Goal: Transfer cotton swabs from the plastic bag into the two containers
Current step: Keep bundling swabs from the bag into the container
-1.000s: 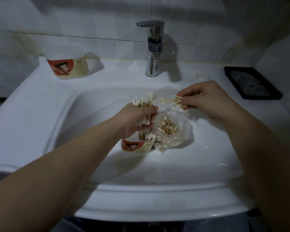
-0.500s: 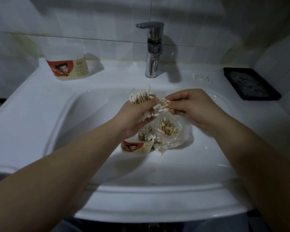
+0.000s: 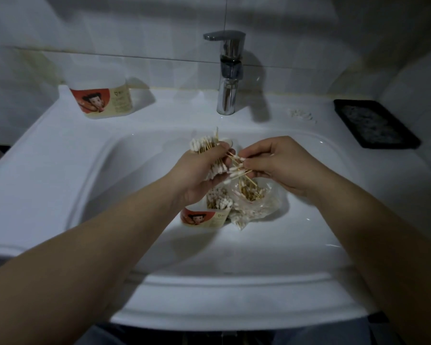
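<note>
My left hand (image 3: 199,170) grips a thick bundle of cotton swabs (image 3: 203,145) above the basin, white tips sticking out past my knuckles. Against it, my right hand (image 3: 281,165) pinches a few loose swabs (image 3: 237,168) by their wooden sticks. Below both hands, a clear plastic bag (image 3: 256,202) with several swabs lies in the sink. Touching the bag's left side is a small container (image 3: 204,217) with a red label, partly filled with swabs. A second container (image 3: 102,102) with the same label stands on the sink's back left ledge.
The white sink (image 3: 85,170) fills the view, with a chrome tap (image 3: 228,78) at the back centre. A black tray (image 3: 373,123) sits on the right ledge, and a small white scrap (image 3: 300,114) lies left of it. Tiled wall behind.
My right hand came left from over the bag and brought its few swabs against the bundle in my left hand. My left hand rose slightly.
</note>
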The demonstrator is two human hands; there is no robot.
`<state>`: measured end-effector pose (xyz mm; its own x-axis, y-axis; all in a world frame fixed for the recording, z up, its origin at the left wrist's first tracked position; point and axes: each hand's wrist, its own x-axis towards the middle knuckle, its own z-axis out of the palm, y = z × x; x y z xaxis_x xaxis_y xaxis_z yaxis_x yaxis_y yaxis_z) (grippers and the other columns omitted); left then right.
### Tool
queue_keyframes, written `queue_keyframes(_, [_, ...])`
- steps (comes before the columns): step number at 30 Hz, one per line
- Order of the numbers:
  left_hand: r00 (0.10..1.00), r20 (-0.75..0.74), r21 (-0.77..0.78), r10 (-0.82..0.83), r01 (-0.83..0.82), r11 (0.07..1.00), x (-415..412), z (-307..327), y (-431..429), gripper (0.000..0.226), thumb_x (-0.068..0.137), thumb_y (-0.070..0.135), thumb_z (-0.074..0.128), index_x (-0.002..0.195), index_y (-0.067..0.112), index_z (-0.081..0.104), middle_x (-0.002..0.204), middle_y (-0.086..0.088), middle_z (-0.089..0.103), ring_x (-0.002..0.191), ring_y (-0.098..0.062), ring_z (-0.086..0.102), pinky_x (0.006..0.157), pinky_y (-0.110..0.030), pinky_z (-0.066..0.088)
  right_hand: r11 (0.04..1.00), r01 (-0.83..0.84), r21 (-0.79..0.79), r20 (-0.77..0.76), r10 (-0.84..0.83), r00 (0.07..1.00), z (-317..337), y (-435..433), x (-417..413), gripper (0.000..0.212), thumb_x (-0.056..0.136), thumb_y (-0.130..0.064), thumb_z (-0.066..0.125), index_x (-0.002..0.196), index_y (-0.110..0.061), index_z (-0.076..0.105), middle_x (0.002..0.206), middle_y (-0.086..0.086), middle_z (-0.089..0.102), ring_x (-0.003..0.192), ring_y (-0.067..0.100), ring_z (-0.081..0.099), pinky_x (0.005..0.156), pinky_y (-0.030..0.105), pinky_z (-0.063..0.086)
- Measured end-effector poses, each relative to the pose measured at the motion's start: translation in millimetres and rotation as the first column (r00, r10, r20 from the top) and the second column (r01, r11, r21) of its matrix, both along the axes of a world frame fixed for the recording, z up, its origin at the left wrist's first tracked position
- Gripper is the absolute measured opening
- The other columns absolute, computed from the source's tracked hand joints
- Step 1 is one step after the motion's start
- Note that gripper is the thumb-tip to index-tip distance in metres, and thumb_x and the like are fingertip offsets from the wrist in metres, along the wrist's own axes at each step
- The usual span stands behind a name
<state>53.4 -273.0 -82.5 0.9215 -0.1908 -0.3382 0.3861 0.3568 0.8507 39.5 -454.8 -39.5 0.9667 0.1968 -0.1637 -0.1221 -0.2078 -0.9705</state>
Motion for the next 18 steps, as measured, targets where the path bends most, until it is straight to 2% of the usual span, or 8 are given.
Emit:
queue_keyframes(3, [1.000, -0.003, -0.011, 0.025, -0.025, 1.000, -0.8, 2.8, -2.1, 0.015, 0.099, 0.021, 0.065, 0.109, 0.011, 0.071, 0.083, 0.001, 0.073, 0.076, -0.009, 0.066, 0.071, -0.028, 0.058, 1.000, 0.001, -0.014, 0.002, -0.001, 1.000, 0.5, -3.9, 2.8, 0.016, 0.087, 0.011, 0.069, 0.093, -0.003, 0.074, 0.077, 0.009, 0.075, 0.071, 0.017, 0.071, 0.069, 0.020, 0.058])
queue_keyframes(7, [0.997, 0.012, -0.078, 0.082, -0.081, 0.994, 1.1, 5.9, -0.2, 0.007, 0.100, 0.019, 0.064, 0.094, 0.017, 0.067, 0.096, -0.001, 0.076, 0.086, -0.012, 0.070, 0.085, -0.033, 0.058, 0.998, -0.007, -0.070, 0.024, 0.009, 1.000, 4.0, -11.8, 4.6, 0.016, 0.087, 0.010, 0.070, 0.092, -0.004, 0.075, 0.082, 0.014, 0.074, 0.069, 0.014, 0.071, 0.070, 0.020, 0.058])
queue_keyframes(10, [0.996, 0.012, -0.119, 0.087, -0.085, 0.989, 1.7, 8.3, 2.4, 0.009, 0.101, 0.019, 0.062, 0.093, 0.018, 0.064, 0.089, 0.001, 0.076, 0.086, -0.013, 0.071, 0.092, -0.037, 0.057, 0.996, -0.013, -0.093, 0.044, 0.017, 0.999, 5.8, -14.8, 5.3, 0.016, 0.087, 0.010, 0.070, 0.092, -0.004, 0.075, 0.083, 0.015, 0.075, 0.071, 0.015, 0.072, 0.070, 0.020, 0.058])
queue_keyframes(13, [0.992, 0.004, -0.140, 0.125, -0.123, 0.982, 2.0, 7.2, 1.0, 0.004, 0.101, 0.017, 0.062, 0.099, 0.014, 0.064, 0.089, -0.001, 0.075, 0.079, -0.014, 0.072, 0.083, -0.035, 0.061, 0.993, -0.034, -0.118, 0.054, 0.040, 0.998, 4.9, -14.6, 6.4, 0.016, 0.086, 0.010, 0.071, 0.091, -0.005, 0.076, 0.082, 0.014, 0.076, 0.073, 0.017, 0.072, 0.071, 0.021, 0.059])
queue_keyframes(15, [0.983, 0.009, -0.167, 0.182, -0.178, 0.970, 4.0, 5.7, 1.1, 0.002, 0.101, 0.016, 0.061, 0.102, 0.014, 0.062, 0.090, -0.002, 0.075, 0.081, -0.016, 0.073, 0.080, -0.036, 0.061, 0.986, -0.047, -0.158, 0.068, 0.059, 0.996, 4.8, -16.2, 6.7, 0.017, 0.086, 0.008, 0.072, 0.091, -0.007, 0.077, 0.086, 0.017, 0.077, 0.076, 0.021, 0.073, 0.073, 0.023, 0.060])
queue_keyframes(18, [0.966, 0.051, -0.130, 0.253, -0.245, 0.961, 7.8, 6.1, 6.7, 0.015, 0.103, 0.017, 0.059, 0.088, 0.017, 0.061, 0.076, 0.001, 0.070, 0.077, -0.014, 0.070, 0.081, -0.038, 0.061, 0.985, -0.008, -0.174, 0.083, 0.023, 0.996, 6.4, -21.8, 7.8, 0.016, 0.086, 0.007, 0.073, 0.092, -0.008, 0.077, 0.089, 0.016, 0.078, 0.074, 0.020, 0.073, 0.073, 0.022, 0.059])
